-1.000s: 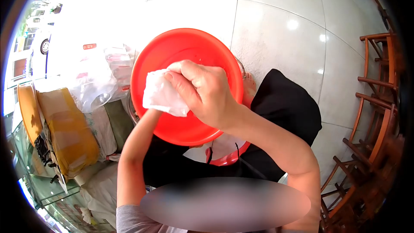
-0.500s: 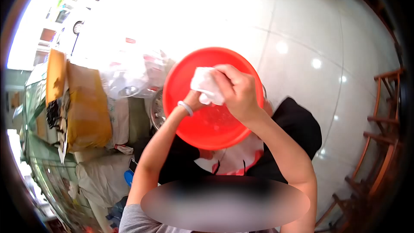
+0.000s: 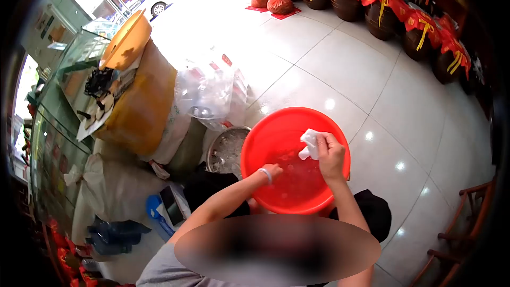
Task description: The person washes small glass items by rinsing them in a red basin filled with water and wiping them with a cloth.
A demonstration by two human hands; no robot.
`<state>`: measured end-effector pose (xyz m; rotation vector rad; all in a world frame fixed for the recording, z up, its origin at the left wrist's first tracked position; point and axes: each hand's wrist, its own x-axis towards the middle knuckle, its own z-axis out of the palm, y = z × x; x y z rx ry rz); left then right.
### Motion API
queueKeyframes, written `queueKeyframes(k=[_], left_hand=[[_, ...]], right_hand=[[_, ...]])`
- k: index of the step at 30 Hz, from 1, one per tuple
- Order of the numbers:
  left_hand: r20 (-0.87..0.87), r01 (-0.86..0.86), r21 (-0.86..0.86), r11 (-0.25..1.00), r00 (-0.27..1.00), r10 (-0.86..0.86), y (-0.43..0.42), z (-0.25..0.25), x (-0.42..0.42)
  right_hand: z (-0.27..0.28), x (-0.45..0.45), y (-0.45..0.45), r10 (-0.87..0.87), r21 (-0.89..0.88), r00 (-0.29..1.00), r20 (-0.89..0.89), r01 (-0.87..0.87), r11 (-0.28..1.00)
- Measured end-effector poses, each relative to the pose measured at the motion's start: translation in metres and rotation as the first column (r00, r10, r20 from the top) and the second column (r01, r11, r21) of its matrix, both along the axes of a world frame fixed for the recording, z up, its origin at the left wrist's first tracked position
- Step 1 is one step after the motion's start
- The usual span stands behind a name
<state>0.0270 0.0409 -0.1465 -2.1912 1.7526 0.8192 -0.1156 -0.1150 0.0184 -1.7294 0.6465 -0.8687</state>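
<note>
White crumpled piece (image 3: pixel 309 144), cloth or plastic, can't tell which: it's up over the red basin (image 3: pixel 258 142), inside the rim as seen from above, bunched small. Right hand (image 3: pixel 330 155) has it, thumb and fingers pinched on its edge. Left hand (image 3: pixel 272 171) is over the basin too, apart from the right one, fingers loosely bent; blurred, can't tell if anything's in them. White band (image 3: pixel 267 175) on that wrist. Progress, my read: midway. Done: the piece is in hand and gathered up. Left: it's neither spread nor put down, and the basin bottom shows pale, wet-looking patches, liquid or bits, unclear, so the work there looks unfinished. Just beside the basin, metal bowl (image 3: pixel 211 143) with greyish, glassy stuff in it; can't say whether that's finished. Further out, clear plastic bags (image 3: pixel 207 93) on the tiled floor (image 3: pixel 329 69), then red-covered jars (image 3: pixel 346 8) well apart.
</note>
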Motion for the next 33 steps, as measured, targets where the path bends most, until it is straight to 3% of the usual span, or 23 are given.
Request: queueKeyframes(k=[1,3,4,6,10,11,13,15,17,18,20,21,25,27,29,30,32,33], left_hand=[[-0.060,-0.202,-0.081,0.976,0.979,0.197,-0.001,-0.022,0.003],[-0.411,-0.478,-0.277,0.833,0.843,0.346,-0.005,0.012,0.001],[-0.632,-0.536,-0.351,0.768,0.740,0.228,-0.005,0.037,0.001],[-0.517,-0.476,-0.506,0.720,0.835,0.188,-0.007,0.061,-0.003],[-0.559,-0.629,-0.381,0.678,0.741,0.373,-0.014,0.111,-0.017],[-0.561,-0.623,-0.379,0.684,0.743,0.365,-0.015,0.111,-0.018],[-0.632,-0.604,-0.611,0.511,0.761,0.144,-0.018,0.109,-0.020],[-0.720,-0.683,-0.533,0.500,0.676,0.155,-0.021,0.117,-0.027],[-0.855,-0.804,-0.343,0.485,0.481,0.193,-0.023,0.117,-0.032],[-0.856,-0.804,-0.342,0.486,0.480,0.191,-0.026,0.118,-0.034],[-0.907,-0.837,-0.354,0.417,0.417,0.066,-0.031,0.121,-0.038],[-0.919,-0.845,-0.310,0.435,0.383,0.090,-0.031,0.113,-0.034],[-0.876,-0.835,-0.386,0.392,0.465,0.130,-0.034,0.116,-0.032],[-0.576,-0.569,-0.720,0.397,0.809,0.116,-0.034,0.118,-0.030],[-0.556,-0.545,-0.743,0.388,0.826,0.094,-0.034,0.120,-0.030],[-0.532,-0.518,-0.771,0.369,0.844,0.074,-0.033,0.121,-0.029],[-0.518,-0.499,-0.779,0.380,0.854,0.060,-0.033,0.120,-0.027],[-0.598,-0.579,-0.719,0.385,0.797,0.083,-0.032,0.123,-0.026]], right_hand=[[0.007,0.000,0.005,0.011,0.040,1.000,0.001,-0.011,0.999],[-0.011,0.004,0.002,-0.019,-0.146,1.000,0.002,0.019,0.989],[-0.014,0.005,0.003,-0.002,-0.179,1.000,0.000,0.002,0.984],[-0.023,0.009,0.006,-0.002,-0.074,1.000,-0.028,0.000,0.997],[-0.045,0.021,0.029,0.045,-0.012,0.993,-0.109,-0.047,0.999],[-0.055,0.024,0.037,0.073,-0.113,0.994,-0.080,-0.082,0.990],[-0.060,0.026,0.049,0.087,-0.118,0.996,-0.015,-0.088,0.989],[-0.055,0.025,0.046,0.075,-0.095,0.997,0.014,-0.074,0.993],[-0.049,0.024,0.031,0.088,0.103,0.987,-0.136,-0.074,0.992],[-0.053,0.022,0.028,0.086,0.102,0.987,-0.138,-0.072,0.992],[-0.066,0.019,0.024,0.123,0.459,0.988,0.093,-0.152,0.875],[-0.070,0.020,0.022,0.144,0.526,0.989,0.044,-0.145,0.838],[-0.066,0.025,0.021,0.094,0.626,0.996,-0.006,-0.069,0.777],[-0.075,0.026,0.023,0.076,0.533,0.997,-0.006,-0.061,0.844],[-0.070,0.022,0.022,0.055,0.261,0.998,-0.044,-0.042,0.965],[-0.066,0.020,0.022,0.049,0.267,0.998,-0.046,-0.035,0.963],[-0.060,0.017,0.020,0.024,0.089,0.996,-0.081,-0.017,0.996],[-0.059,0.014,0.018,0.012,0.093,0.996,-0.083,-0.005,0.996]])
